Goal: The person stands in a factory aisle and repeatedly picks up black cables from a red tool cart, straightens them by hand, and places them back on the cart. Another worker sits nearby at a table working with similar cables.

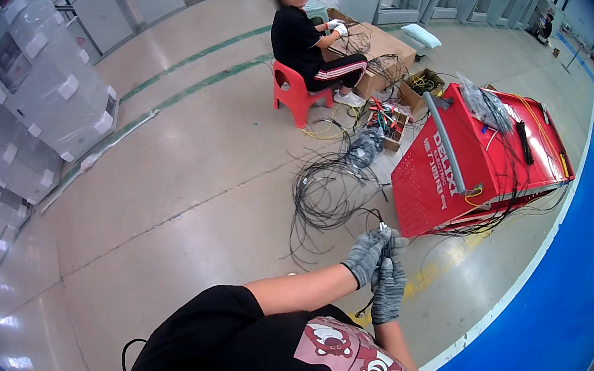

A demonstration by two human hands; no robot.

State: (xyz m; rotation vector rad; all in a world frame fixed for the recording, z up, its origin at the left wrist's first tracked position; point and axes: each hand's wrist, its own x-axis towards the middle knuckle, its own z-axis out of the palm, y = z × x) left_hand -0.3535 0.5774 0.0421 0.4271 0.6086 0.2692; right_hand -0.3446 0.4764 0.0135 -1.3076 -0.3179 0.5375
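I see both hands raised close together in front of the chest, each in a grey knitted work glove. The left hand (pixel 365 256) sits a little higher and further forward; its fingers curl shut around the upper end of a thin black wire (pixel 369 304). The right hand (pixel 389 291) is just below and touching it, also curled closed on the same wire. A small pale tip shows right at the top of the left fist; I cannot tell whether it is a stripped end or a fitting.

The wire's long axis runs roughly up and down through both fists, and a short length of it hangs out beneath the right hand toward the black printed T-shirt (pixel 301 363). The left hand is the nearer one to the free upper end, the right to the dangling lower part.

Ahead of the hands and slightly to the left, on the smooth grey concrete floor (pixel 181 191), lies a loose tangled heap of thin black cables (pixel 327 190), springy loops spreading flat. Just beside it to the right stands a glossy red sheet-metal tool trolley (pixel 469 165) with a grey tubular handle, with more wires draped over its lid. A broad blue painted floor strip (pixel 564 302) runs along the right.

Well apart, further back, another person (pixel 307 41) in black sits on a red plastic chair (pixel 295 93) with white-gloved hands at a brown cardboard box (pixel 383 49). Grey metal cabinets wrapped in clear film (pixel 26 99) line the left.
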